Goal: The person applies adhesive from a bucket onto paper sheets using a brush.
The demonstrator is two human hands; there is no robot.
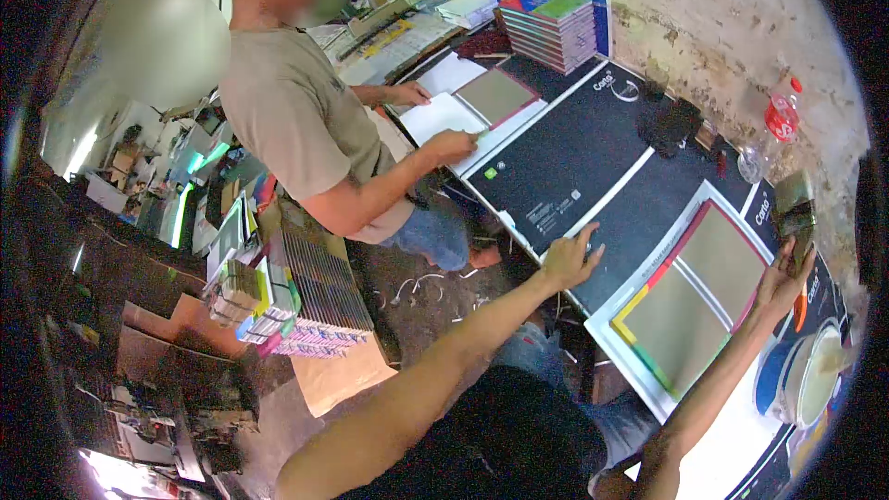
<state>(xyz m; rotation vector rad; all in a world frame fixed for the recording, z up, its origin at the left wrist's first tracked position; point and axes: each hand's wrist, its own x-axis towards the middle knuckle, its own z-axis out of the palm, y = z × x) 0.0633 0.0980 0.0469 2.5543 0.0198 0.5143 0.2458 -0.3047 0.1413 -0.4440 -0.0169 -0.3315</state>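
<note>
Before me lies an opened book cover (663,333), printed side down, with two grey boards and a white spine strip. Its turned-in edges show red, yellow and green, and a larger white sheet (607,326) lies beneath it. My left hand (571,261) hovers close over the black tabletop left of the cover, fingers spread and holding nothing. At the cover's right edge, my right hand (783,285) is closed round what looks like a wide flat brush (796,211), its broad end upward. A tub of pale paste (817,378) stands beside my right forearm.
Across the table (532,187), a person (294,120) handles white pages and another cover (500,95). A stack of books (554,32) stands at the back. A plastic bottle (778,125) is by the wall; bundled books (319,296) stand on the left.
</note>
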